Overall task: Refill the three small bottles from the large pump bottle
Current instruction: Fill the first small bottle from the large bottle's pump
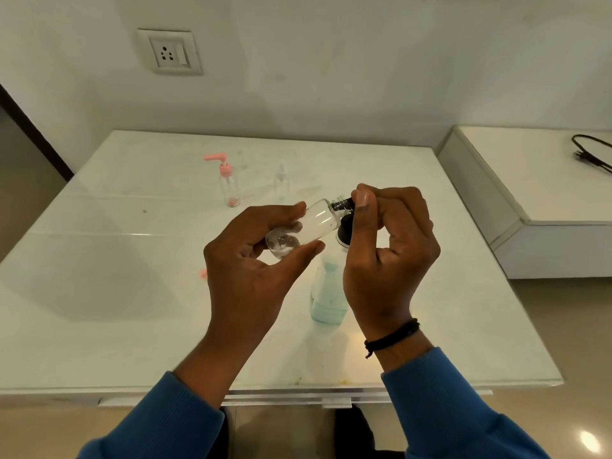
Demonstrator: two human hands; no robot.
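Observation:
My left hand (261,260) grips a small clear bottle (311,223), tilted with its threaded neck pointing up and to the right. My right hand (390,246) pinches the dark cap (342,204) at that neck. Right below my hands stands the large bottle (328,293) with pale blue liquid, its black pump head (344,231) partly hidden behind my right hand. Farther back on the table stand a small clear bottle with a pink pump (228,180) and a small clear spray bottle (281,182).
The white glossy table (132,260) stands against a white wall with a socket (170,52). A small pink piece (202,273) lies on the table left of my left hand. A lower white ledge (543,180) at the right carries a black cable (592,152).

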